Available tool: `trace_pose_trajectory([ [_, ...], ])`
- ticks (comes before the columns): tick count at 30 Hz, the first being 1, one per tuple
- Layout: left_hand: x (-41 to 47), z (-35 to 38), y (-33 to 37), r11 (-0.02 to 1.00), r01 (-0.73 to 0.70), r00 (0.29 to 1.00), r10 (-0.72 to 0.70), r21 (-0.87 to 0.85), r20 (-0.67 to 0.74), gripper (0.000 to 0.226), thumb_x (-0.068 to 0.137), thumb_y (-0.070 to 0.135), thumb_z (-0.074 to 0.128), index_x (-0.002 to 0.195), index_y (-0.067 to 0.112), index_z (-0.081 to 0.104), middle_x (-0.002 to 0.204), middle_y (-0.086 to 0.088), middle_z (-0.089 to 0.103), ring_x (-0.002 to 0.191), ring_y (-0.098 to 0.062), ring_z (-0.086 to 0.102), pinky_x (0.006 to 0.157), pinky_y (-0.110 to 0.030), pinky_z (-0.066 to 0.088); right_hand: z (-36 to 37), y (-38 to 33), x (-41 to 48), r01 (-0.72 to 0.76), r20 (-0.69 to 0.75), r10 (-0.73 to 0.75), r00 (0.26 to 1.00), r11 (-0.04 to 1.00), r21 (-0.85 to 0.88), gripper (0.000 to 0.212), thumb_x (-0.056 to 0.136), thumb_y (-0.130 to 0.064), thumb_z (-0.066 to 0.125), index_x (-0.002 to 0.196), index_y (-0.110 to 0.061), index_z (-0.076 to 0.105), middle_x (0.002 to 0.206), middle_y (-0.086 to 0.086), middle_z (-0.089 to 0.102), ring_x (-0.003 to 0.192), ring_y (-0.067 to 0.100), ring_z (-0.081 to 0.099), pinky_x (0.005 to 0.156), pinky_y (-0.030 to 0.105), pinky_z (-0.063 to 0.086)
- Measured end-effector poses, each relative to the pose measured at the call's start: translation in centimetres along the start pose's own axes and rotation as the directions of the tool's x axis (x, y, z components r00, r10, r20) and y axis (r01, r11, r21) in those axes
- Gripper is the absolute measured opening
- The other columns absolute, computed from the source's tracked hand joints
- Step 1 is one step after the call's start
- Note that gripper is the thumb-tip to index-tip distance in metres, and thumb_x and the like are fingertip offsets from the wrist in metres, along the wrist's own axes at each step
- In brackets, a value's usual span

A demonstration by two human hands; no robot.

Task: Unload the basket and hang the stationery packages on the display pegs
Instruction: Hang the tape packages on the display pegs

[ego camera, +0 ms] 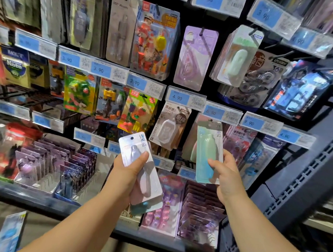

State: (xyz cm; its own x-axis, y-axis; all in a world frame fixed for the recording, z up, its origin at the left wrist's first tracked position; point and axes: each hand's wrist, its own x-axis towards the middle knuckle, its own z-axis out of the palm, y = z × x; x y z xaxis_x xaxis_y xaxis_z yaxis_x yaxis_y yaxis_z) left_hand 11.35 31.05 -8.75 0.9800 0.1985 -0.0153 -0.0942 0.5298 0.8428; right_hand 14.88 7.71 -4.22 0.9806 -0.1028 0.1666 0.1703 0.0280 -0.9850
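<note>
My left hand (128, 170) grips a small stack of blister packages; the top one is white with a pale lilac item (139, 169), and a teal edge shows beneath it. My right hand (225, 176) pinches a mint-green package (209, 148) by its lower part and holds it upright, its hang hole close to the tip of a peg (210, 120) under the 6.50 price tag. More packages of the same shape hang behind it. The basket is not in view.
A black pegboard wall (220, 59) carries rows of hanging stationery cards and blue price tags. Below it runs a shelf (40, 198) with trays of purple packages. A grey perforated shelf upright (305, 173) stands at the right. A blurred package (11, 231) shows at bottom left.
</note>
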Motion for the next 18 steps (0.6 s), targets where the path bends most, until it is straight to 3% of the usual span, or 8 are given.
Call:
trace_pose_trajectory([
  [4, -0.2, 0.3, -0.4, 1.0, 0.016, 1.0, -0.017, 0.022, 0.012, 0.022, 0.091, 0.022, 0.065, 0.111, 0.017, 0.058, 0.091, -0.01, 0.07, 0.079, -0.027, 0.067, 0.07, -0.041, 0.054, 0.0, 0.7, 0.3, 0.012, -0.003, -0.013, 1.0, 1.0, -0.024, 0.032, 0.094, 0.002, 0.054, 0.109, -0.027, 0.052, 0.106, -0.001, 0.063, 0.089, 0.012, 0.064, 0.066, 0.027, 0.051],
  [8, -0.1, 0.4, -0.6, 0.999, 0.027, 1.0, -0.027, 0.026, 0.015, 0.019, 0.091, 0.022, 0.066, 0.108, 0.019, 0.059, 0.09, -0.01, 0.07, 0.079, -0.027, 0.066, 0.072, -0.041, 0.054, -0.4, 1.3, 0.5, -0.009, 0.0, 0.009, 1.0, 0.999, -0.042, 0.032, 0.093, -0.001, 0.058, 0.111, -0.028, 0.052, 0.116, 0.005, 0.063, 0.104, 0.024, 0.062, 0.081, 0.042, 0.053],
  [11, -0.2, 0.6, -0.6, 0.999, 0.027, 0.999, -0.028, 0.018, 0.03, 0.015, 0.09, 0.022, 0.065, 0.104, 0.018, 0.059, 0.084, -0.009, 0.069, 0.075, -0.026, 0.065, 0.069, -0.04, 0.054, -0.6, 1.4, 0.7, -0.011, 0.001, 0.011, 1.0, 0.999, -0.045, 0.032, 0.093, -0.003, 0.059, 0.112, -0.028, 0.051, 0.117, 0.004, 0.062, 0.105, 0.024, 0.062, 0.081, 0.042, 0.053],
  [15, -0.3, 0.7, -0.5, 0.998, 0.049, 0.997, -0.051, 0.046, 0.051, 0.039, 0.084, 0.031, 0.068, 0.118, 0.015, 0.057, 0.082, -0.006, 0.069, 0.07, -0.022, 0.066, 0.065, -0.038, 0.053, -0.3, 1.3, 1.0, 0.01, -0.012, -0.011, 1.0, 0.999, -0.049, 0.031, 0.093, -0.003, 0.059, 0.111, -0.027, 0.052, 0.114, 0.002, 0.063, 0.107, 0.023, 0.061, 0.083, 0.042, 0.053],
  [18, -0.2, 0.8, -0.6, 0.997, 0.066, 0.996, -0.068, 0.041, 0.051, 0.04, 0.089, 0.028, 0.066, 0.124, 0.012, 0.053, 0.086, -0.008, 0.067, 0.071, -0.023, 0.065, 0.065, -0.038, 0.053, 0.1, 1.2, 1.4, 0.015, -0.024, -0.016, 1.0, 0.999, -0.048, 0.033, 0.094, -0.005, 0.06, 0.121, -0.022, 0.051, 0.117, 0.003, 0.064, 0.107, 0.022, 0.063, 0.085, 0.042, 0.054],
])
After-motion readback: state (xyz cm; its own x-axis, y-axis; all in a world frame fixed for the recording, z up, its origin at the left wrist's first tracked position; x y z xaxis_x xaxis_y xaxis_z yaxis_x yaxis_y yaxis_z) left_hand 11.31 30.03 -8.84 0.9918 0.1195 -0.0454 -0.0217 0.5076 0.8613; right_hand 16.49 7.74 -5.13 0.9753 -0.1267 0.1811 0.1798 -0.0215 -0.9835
